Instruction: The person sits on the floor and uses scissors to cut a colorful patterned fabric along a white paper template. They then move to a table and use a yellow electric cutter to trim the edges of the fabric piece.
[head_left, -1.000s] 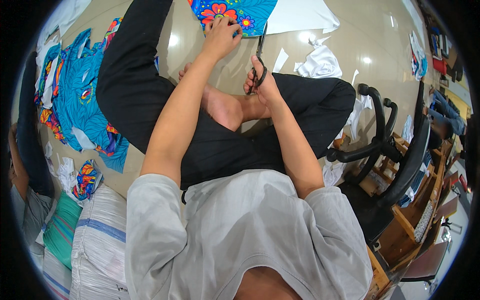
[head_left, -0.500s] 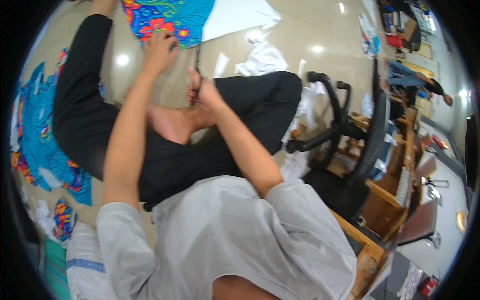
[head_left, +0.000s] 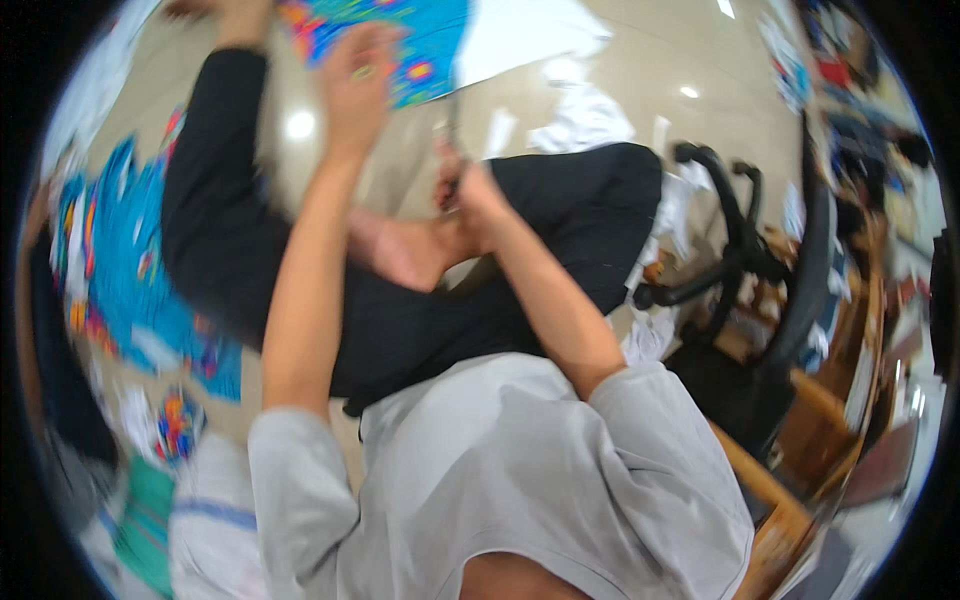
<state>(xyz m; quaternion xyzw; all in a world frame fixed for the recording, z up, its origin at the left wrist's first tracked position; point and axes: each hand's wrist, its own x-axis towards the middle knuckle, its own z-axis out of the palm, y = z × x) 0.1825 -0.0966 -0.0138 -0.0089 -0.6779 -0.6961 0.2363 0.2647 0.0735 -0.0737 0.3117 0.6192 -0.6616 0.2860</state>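
My left hand [head_left: 362, 85], wearing a ring, is over the near edge of a blue cloth [head_left: 430, 40] with a bright flower print. Motion smears its fingers, so their grip is unclear. Lower and to the right, my right hand [head_left: 475, 195] is closed around the handles of dark scissors [head_left: 453, 120]. The blades point away from me, up to where the printed cloth meets a plain white piece [head_left: 520, 40]. My bare foot [head_left: 400, 255] is beside the right hand, between my folded legs in black trousers.
White scraps [head_left: 585, 120] lie on the shiny tiled floor. More printed blue cloth [head_left: 125, 270] is heaped at left, near a white sack [head_left: 215, 520]. A black wheeled chair [head_left: 740, 270] and wooden furniture [head_left: 850, 400] stand at right. Someone's dark-clothed leg [head_left: 65, 350] shows at far left.
The view has swung left, so everything sits farther right. My left hand has moved a little farther away over the printed cloth. My right hand still grips the scissors.
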